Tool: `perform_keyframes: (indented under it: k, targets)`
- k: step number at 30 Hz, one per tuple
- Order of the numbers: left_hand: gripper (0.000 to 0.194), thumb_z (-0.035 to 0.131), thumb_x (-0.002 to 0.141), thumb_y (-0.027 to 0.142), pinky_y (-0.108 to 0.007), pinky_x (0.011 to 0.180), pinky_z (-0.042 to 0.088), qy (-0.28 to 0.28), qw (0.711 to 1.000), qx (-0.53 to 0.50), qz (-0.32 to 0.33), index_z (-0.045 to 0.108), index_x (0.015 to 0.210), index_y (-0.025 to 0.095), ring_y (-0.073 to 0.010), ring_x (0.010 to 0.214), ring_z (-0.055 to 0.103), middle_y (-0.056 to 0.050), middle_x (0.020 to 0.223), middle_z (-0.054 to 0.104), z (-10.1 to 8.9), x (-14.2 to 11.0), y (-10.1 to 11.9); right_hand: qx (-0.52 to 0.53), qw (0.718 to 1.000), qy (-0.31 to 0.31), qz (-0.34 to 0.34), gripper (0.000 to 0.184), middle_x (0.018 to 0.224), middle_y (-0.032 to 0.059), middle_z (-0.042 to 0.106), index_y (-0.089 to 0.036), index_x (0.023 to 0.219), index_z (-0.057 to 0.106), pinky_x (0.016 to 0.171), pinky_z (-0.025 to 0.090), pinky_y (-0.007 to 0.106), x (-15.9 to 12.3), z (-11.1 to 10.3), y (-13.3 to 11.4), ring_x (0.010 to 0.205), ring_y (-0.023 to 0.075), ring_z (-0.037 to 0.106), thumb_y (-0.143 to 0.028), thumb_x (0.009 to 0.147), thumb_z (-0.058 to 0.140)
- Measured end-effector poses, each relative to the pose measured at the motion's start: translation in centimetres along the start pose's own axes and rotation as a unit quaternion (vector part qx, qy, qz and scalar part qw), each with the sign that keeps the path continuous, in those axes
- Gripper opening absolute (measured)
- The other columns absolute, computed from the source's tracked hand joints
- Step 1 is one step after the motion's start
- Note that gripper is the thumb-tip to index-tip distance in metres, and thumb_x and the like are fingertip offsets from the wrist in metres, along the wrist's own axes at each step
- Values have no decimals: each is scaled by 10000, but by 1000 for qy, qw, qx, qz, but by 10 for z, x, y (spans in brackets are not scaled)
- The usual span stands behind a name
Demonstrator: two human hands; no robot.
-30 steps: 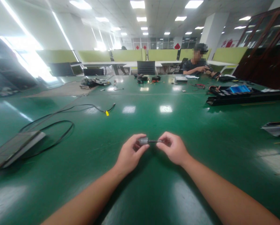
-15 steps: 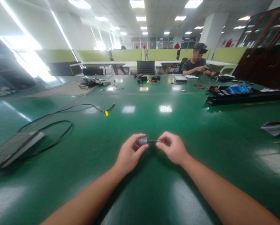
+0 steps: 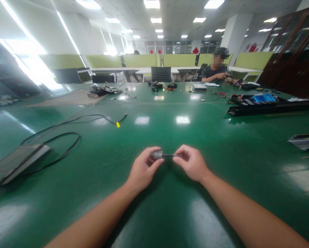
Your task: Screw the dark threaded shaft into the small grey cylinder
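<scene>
Just over the green table, my left hand pinches a small grey cylinder between thumb and fingers. From the cylinder's right side a thin dark rod runs across to my right hand. Thumb and forefinger of that hand close on the rod's far end. Cylinder and rod lie level, in one line, and look like a single piece, though how they join is too small to tell. The exact kind of object does not show.
The green table stretches ahead. On the left lies a flat panel with a looping black cable and yellow tag. A long black tray stands at right. Across the table sits a person near scattered parts.
My right hand's fingertips have shifted very slightly to the right along the rod. The left hand and the grey cylinder look unmoved.
</scene>
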State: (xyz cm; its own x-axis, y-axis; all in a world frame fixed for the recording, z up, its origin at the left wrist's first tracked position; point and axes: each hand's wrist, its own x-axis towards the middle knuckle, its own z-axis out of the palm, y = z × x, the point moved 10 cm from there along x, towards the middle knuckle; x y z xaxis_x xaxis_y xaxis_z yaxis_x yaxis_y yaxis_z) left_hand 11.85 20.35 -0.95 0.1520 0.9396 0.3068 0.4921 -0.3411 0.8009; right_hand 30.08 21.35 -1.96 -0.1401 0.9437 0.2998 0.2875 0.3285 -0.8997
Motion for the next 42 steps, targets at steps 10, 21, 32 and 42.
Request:
perform_keyframes:
  k: [10,21,32,42]
  targets:
    - [320,675,850,329,-296,790,515,2,1000,1,-2,628,1154,243,-170,866,633,-22,1085,660,-1,0,1,-1,1000,1,-5,96,727,14,652,-178,795,635,624,443,273,0,-1,-1,645,161,581,-264,786,677]
    - [337,668,852,348,-313,809,523,2,1000,2,-2,624,1169,242,-176,875,645,-35,1105,665,-1,0,-3,-7,1000,4,-5,97,734,15,657,-176,798,639,628,448,268,0,-2,0,649,158,581,-264,786,677]
    - [329,657,853,359,-327,795,544,5,1000,4,8,627,1150,223,-189,871,659,-57,1086,673,-1,1,2,-1,1000,4,-2,90,743,20,668,-185,791,636,641,458,278,0,-3,2,659,167,595,-264,789,680]
    - [309,682,817,381,-332,841,511,43,999,30,-12,645,1067,204,-198,880,643,-45,1021,684,-14,3,4,240,967,35,73,268,664,27,644,-175,729,596,583,457,275,5,-5,19,574,150,577,-418,838,630]
